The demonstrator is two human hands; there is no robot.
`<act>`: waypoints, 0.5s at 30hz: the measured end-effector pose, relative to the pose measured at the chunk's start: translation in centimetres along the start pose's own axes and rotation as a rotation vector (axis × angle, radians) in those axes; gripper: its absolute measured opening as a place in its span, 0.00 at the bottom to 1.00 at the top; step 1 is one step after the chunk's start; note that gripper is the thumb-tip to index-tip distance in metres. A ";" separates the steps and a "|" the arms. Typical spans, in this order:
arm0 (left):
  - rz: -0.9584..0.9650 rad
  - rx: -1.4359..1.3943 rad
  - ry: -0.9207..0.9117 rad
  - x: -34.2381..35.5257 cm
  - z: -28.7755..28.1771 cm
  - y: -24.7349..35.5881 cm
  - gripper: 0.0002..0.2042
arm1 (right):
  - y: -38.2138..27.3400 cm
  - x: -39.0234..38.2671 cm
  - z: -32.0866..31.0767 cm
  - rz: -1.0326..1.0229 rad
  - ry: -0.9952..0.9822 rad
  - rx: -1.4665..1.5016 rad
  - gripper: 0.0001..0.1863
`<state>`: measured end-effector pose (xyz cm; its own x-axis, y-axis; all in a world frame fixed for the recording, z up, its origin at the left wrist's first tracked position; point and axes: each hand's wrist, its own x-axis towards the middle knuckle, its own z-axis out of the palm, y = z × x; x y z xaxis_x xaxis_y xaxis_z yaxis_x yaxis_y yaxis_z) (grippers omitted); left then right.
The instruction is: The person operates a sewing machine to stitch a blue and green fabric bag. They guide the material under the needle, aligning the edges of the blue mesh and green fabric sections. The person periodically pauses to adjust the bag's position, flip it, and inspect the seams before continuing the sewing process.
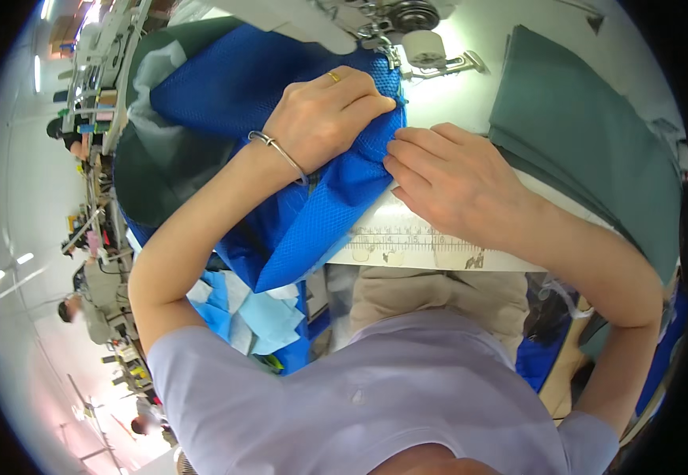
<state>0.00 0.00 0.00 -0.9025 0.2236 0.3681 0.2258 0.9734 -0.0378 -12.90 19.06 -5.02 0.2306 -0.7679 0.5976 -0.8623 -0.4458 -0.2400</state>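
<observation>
Blue textured fabric lies bunched over the front of a sewing machine, its right edge running up to the presser foot. My left hand is closed on this fabric just below the foot, thumb and fingertips pinching near the edge. Closer to me, my right hand grips the same edge with its fingers pressed together. Part of the fabric under my left hand is hidden. Dark green cloth with a pale lining joins the blue heap on the left.
A folded stack of grey-green cloth lies on the right of the white table. A printed ruler scale runs along the table's front edge. Light blue and white scraps sit below left. Several people work at tables farther left.
</observation>
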 end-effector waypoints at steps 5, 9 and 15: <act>-0.049 0.032 0.060 -0.6 0.3 0.6 0.11 | 0.0 1.0 -0.8 -0.031 0.025 0.013 0.07; -0.065 0.059 0.059 -0.4 0.5 0.5 0.09 | 0.5 1.3 -1.3 -0.049 -0.031 0.001 0.11; -0.079 0.097 0.112 -0.2 1.4 -0.6 0.07 | 0.8 1.8 -1.7 0.002 -0.060 -0.006 0.16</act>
<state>-0.42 -0.58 -1.32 -0.8682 0.1450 0.4745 0.1150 0.9891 -0.0919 -13.90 18.09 -2.82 0.2552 -0.7952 0.5500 -0.8655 -0.4415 -0.2368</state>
